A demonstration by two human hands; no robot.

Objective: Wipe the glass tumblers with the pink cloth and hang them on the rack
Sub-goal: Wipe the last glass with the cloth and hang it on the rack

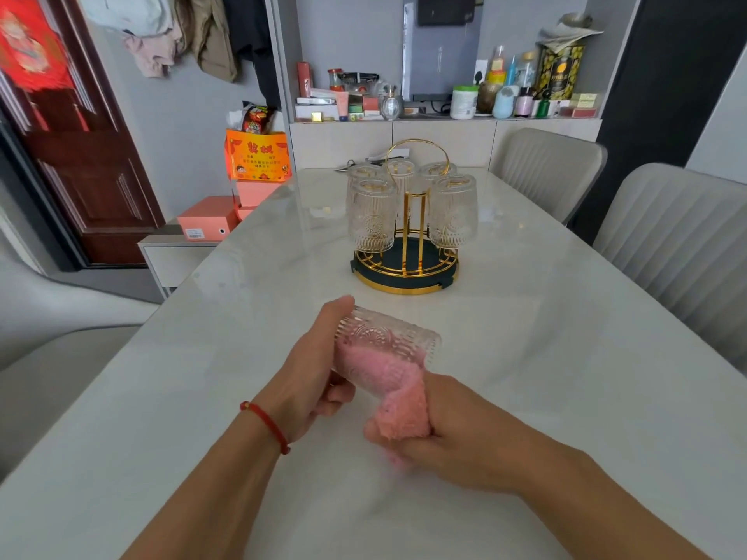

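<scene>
Glass tumblers and hanging rack on a pale marble-look table (566, 357), seen from the head camera. Table: fills the near and middle field; 2 grey ribbed chairs (679, 244) stand along its right edge. Rack (406, 272): gold wire frame with a looped handle on a round dark base, at the far centre of the table, well apart from both hands. 5 hung tumblers (372, 216) sit mouth-down on its posts, 2 nearer and 3 farther. Held tumbler (388, 341): ribbed clear glass, lying tilted above the table near the centre, its base toward the left hand and its mouth toward the right. Left hand (319, 373): curled round the base end of the held tumbler, thumb on top; a red cord bracelet (266, 426) circles the wrist. Right hand (452, 430): clenched on the bunched pink cloth (396, 398), just near and right of the glass. Cloth: its far end is stuffed into the tumbler's mouth and shows pink through the wall.
</scene>
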